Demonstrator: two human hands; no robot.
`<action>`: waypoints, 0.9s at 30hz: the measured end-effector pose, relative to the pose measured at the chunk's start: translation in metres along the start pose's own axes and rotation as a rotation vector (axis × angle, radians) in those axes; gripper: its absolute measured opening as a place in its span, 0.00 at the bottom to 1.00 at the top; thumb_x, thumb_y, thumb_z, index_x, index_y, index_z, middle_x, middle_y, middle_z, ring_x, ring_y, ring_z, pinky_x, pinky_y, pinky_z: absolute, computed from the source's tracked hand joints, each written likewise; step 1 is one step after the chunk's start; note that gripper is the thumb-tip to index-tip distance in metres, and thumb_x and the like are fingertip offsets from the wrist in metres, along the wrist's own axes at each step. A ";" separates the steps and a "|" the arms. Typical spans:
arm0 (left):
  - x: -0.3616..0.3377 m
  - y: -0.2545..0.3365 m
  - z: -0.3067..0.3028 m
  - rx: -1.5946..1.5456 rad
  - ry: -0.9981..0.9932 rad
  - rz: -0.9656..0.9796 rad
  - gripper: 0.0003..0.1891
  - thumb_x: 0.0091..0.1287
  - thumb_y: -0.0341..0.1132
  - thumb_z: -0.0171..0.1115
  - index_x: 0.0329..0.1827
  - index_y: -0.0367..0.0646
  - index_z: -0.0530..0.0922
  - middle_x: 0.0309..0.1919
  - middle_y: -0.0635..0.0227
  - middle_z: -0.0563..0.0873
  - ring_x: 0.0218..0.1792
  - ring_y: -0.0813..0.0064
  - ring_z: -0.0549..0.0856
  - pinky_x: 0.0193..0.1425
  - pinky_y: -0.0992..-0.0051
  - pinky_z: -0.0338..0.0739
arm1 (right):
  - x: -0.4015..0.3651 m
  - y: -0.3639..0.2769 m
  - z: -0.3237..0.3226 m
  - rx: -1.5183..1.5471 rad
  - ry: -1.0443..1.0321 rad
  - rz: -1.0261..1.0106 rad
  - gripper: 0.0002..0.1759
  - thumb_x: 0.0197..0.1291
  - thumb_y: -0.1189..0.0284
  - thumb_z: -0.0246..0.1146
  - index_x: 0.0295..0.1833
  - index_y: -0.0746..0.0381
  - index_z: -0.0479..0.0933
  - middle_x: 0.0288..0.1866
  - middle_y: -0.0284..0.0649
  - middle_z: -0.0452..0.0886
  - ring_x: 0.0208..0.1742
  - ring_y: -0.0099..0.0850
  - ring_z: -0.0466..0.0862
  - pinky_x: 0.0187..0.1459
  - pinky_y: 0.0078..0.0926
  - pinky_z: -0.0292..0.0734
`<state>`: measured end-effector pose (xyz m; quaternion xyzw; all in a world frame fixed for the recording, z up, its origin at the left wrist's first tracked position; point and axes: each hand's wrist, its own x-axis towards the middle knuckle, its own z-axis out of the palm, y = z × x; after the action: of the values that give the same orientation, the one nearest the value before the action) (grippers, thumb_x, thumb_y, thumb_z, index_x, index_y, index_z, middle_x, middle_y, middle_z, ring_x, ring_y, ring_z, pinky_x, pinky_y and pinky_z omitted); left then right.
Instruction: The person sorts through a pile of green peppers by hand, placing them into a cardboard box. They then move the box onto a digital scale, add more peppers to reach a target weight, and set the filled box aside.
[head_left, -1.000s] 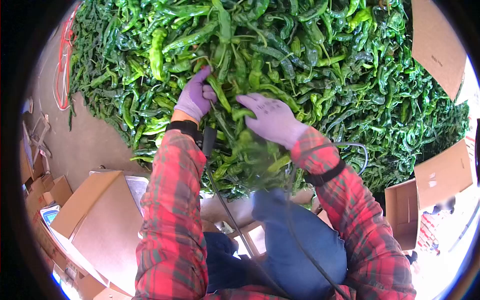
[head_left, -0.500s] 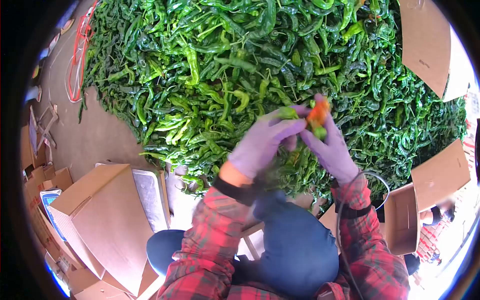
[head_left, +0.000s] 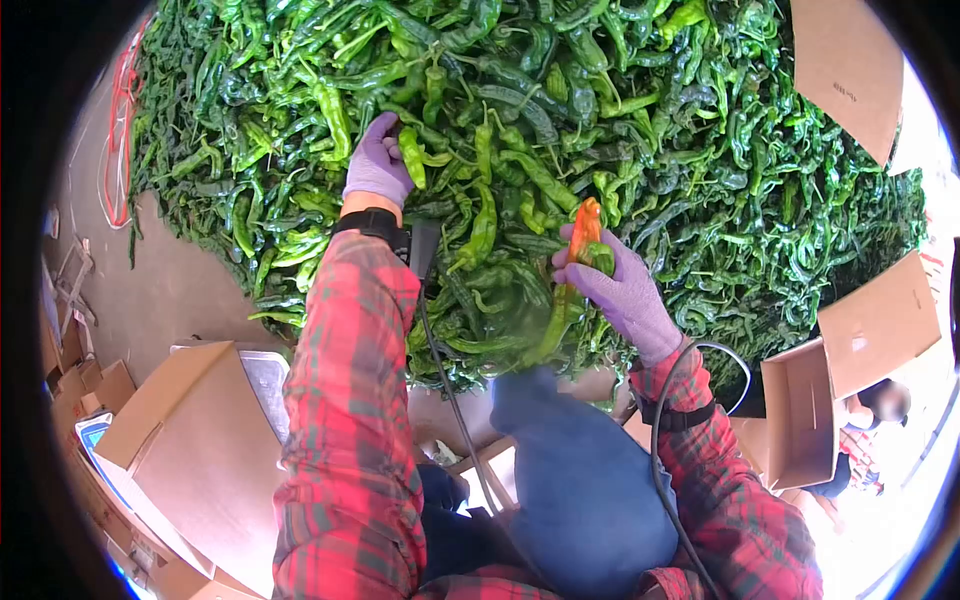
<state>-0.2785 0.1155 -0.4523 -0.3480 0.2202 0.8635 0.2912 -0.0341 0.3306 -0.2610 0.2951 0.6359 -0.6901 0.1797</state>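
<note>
My left hand (head_left: 380,165), in a pale purple glove, is stretched out over the upper middle of a large heap of green peppers (head_left: 480,225). Its fingers are closed on a light green pepper (head_left: 412,158), and part of them is hidden behind the hand. Lower down and to the right, my right hand (head_left: 628,295), gloved alike, grips a few peppers together. Among them are an orange-red pepper (head_left: 584,228) pointing up and a green pepper (head_left: 599,259) against the fingers. A longer green pepper (head_left: 560,325) hangs below, slightly blurred.
A cardboard box (head_left: 205,440) stands at lower left beside a grey tray (head_left: 264,385). An opened box (head_left: 800,415) is at right, with another cardboard piece (head_left: 850,75) above. A cable (head_left: 658,440) runs along my right sleeve. Another person (head_left: 862,440) is at far right.
My hands have come apart. The left has moved up and to the left across the heap; the right has dropped slightly, still holding the orange-red pepper. The view has shifted a little.
</note>
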 end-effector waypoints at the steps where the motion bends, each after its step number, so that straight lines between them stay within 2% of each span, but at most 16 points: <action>1: -0.010 0.002 0.010 -0.052 0.025 0.010 0.06 0.69 0.32 0.63 0.32 0.48 0.76 0.15 0.82 0.63 0.14 0.88 0.62 0.13 0.86 0.55 | -0.002 -0.004 0.001 0.021 -0.001 0.019 0.29 0.63 0.72 0.66 0.68 0.67 0.68 0.48 0.36 0.82 0.48 0.25 0.82 0.53 0.23 0.76; 3: -0.036 0.014 0.009 -0.250 -0.149 -0.265 0.04 0.70 0.35 0.64 0.36 0.49 0.79 0.15 0.83 0.68 0.09 0.88 0.57 0.10 0.85 0.52 | -0.004 -0.011 0.005 0.061 -0.012 0.046 0.29 0.61 0.70 0.67 0.67 0.65 0.71 0.48 0.35 0.83 0.48 0.23 0.82 0.53 0.23 0.76; 5: -0.046 0.021 0.005 -0.209 -0.127 -0.283 0.03 0.70 0.36 0.65 0.38 0.50 0.81 0.17 0.82 0.73 0.08 0.89 0.58 0.10 0.87 0.52 | -0.006 -0.012 0.004 0.082 -0.005 0.030 0.27 0.60 0.70 0.68 0.64 0.65 0.72 0.47 0.34 0.83 0.47 0.24 0.82 0.52 0.23 0.77; 7: -0.077 0.009 0.020 -0.008 0.081 -0.113 0.07 0.71 0.39 0.63 0.35 0.49 0.79 0.17 0.79 0.76 0.08 0.88 0.62 0.09 0.87 0.53 | -0.008 -0.022 0.005 0.166 -0.009 0.060 0.26 0.59 0.71 0.68 0.62 0.65 0.73 0.48 0.34 0.83 0.47 0.25 0.83 0.52 0.23 0.77; 8: -0.084 -0.001 0.012 0.020 0.007 -0.102 0.05 0.69 0.37 0.65 0.40 0.47 0.81 0.23 0.75 0.81 0.11 0.88 0.65 0.11 0.87 0.56 | -0.010 -0.020 0.006 0.196 0.050 0.013 0.21 0.60 0.72 0.68 0.58 0.65 0.75 0.50 0.36 0.83 0.49 0.28 0.83 0.54 0.26 0.77; 9: -0.089 -0.028 -0.015 0.401 -0.094 0.297 0.10 0.66 0.33 0.68 0.48 0.44 0.82 0.31 0.73 0.83 0.16 0.89 0.70 0.18 0.89 0.62 | -0.010 -0.019 0.007 0.231 0.058 -0.057 0.20 0.60 0.72 0.68 0.57 0.65 0.76 0.52 0.38 0.83 0.51 0.29 0.83 0.55 0.28 0.77; 13: -0.171 -0.095 0.027 0.669 0.260 0.598 0.23 0.58 0.33 0.74 0.53 0.33 0.77 0.42 0.63 0.85 0.32 0.79 0.80 0.37 0.78 0.75 | -0.011 -0.035 0.010 0.261 0.159 -0.291 0.14 0.60 0.73 0.67 0.50 0.65 0.77 0.60 0.45 0.80 0.59 0.34 0.81 0.63 0.32 0.72; 14: -0.178 -0.110 0.025 0.712 0.195 0.758 0.23 0.58 0.34 0.74 0.51 0.31 0.76 0.42 0.61 0.85 0.39 0.73 0.82 0.46 0.72 0.76 | -0.011 -0.039 0.009 0.166 0.206 -0.348 0.13 0.60 0.72 0.68 0.48 0.65 0.77 0.61 0.45 0.79 0.60 0.35 0.81 0.64 0.33 0.72; 16: -0.212 -0.124 0.043 0.966 0.174 0.773 0.20 0.59 0.35 0.74 0.47 0.33 0.76 0.40 0.60 0.84 0.38 0.71 0.81 0.45 0.70 0.76 | -0.011 -0.045 0.010 0.031 0.268 -0.423 0.14 0.59 0.70 0.70 0.45 0.64 0.76 0.56 0.43 0.81 0.55 0.32 0.82 0.59 0.31 0.74; 18: -0.223 -0.150 0.036 1.410 0.123 0.888 0.19 0.59 0.37 0.73 0.46 0.37 0.76 0.37 0.56 0.83 0.37 0.60 0.84 0.44 0.65 0.77 | -0.012 -0.056 0.010 -0.203 0.224 -0.237 0.15 0.58 0.70 0.71 0.46 0.64 0.76 0.50 0.39 0.82 0.49 0.28 0.82 0.54 0.28 0.76; 19: -0.226 -0.162 0.039 1.336 -0.067 0.853 0.18 0.57 0.37 0.73 0.46 0.39 0.77 0.38 0.56 0.83 0.37 0.55 0.83 0.42 0.63 0.77 | -0.011 -0.058 0.008 -0.321 0.201 -0.139 0.16 0.57 0.69 0.72 0.46 0.63 0.76 0.47 0.37 0.82 0.46 0.27 0.82 0.52 0.27 0.77; 20: -0.228 -0.170 0.042 1.399 -0.119 1.001 0.19 0.54 0.37 0.74 0.46 0.41 0.78 0.39 0.58 0.83 0.35 0.62 0.84 0.40 0.67 0.78 | -0.004 -0.047 0.003 -0.198 0.204 -0.132 0.16 0.58 0.70 0.71 0.49 0.65 0.76 0.45 0.37 0.83 0.44 0.26 0.83 0.49 0.26 0.78; 24: -0.227 -0.117 0.055 1.334 -0.627 0.400 0.24 0.52 0.40 0.78 0.49 0.39 0.79 0.41 0.60 0.83 0.37 0.76 0.85 0.40 0.73 0.78 | -0.006 -0.034 -0.015 0.271 0.183 -0.079 0.15 0.59 0.71 0.70 0.48 0.67 0.77 0.37 0.35 0.83 0.36 0.25 0.82 0.40 0.25 0.79; 25: -0.216 -0.096 0.052 1.321 -0.531 0.410 0.23 0.54 0.43 0.77 0.48 0.38 0.81 0.42 0.58 0.85 0.39 0.69 0.86 0.42 0.71 0.79 | -0.008 -0.026 -0.028 0.282 0.228 -0.095 0.15 0.58 0.73 0.68 0.50 0.67 0.77 0.38 0.35 0.84 0.39 0.26 0.84 0.43 0.26 0.80; 26: -0.190 -0.079 0.041 1.514 -0.293 0.738 0.22 0.57 0.46 0.74 0.48 0.39 0.83 0.43 0.56 0.86 0.41 0.59 0.86 0.46 0.68 0.79 | -0.007 -0.015 -0.046 0.242 0.239 -0.100 0.18 0.58 0.74 0.69 0.52 0.67 0.76 0.40 0.37 0.84 0.40 0.27 0.84 0.44 0.27 0.80; 27: -0.173 -0.056 0.034 1.476 0.017 0.769 0.22 0.62 0.48 0.68 0.49 0.38 0.83 0.43 0.53 0.86 0.44 0.50 0.85 0.51 0.64 0.79 | -0.006 -0.008 -0.059 0.203 0.253 -0.108 0.20 0.57 0.74 0.70 0.54 0.67 0.76 0.41 0.38 0.84 0.41 0.28 0.85 0.45 0.28 0.81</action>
<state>-0.1562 0.1163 -0.3135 0.0252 0.8355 0.5339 0.1277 -0.0240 0.3884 -0.2521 0.3616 0.5954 -0.7168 0.0303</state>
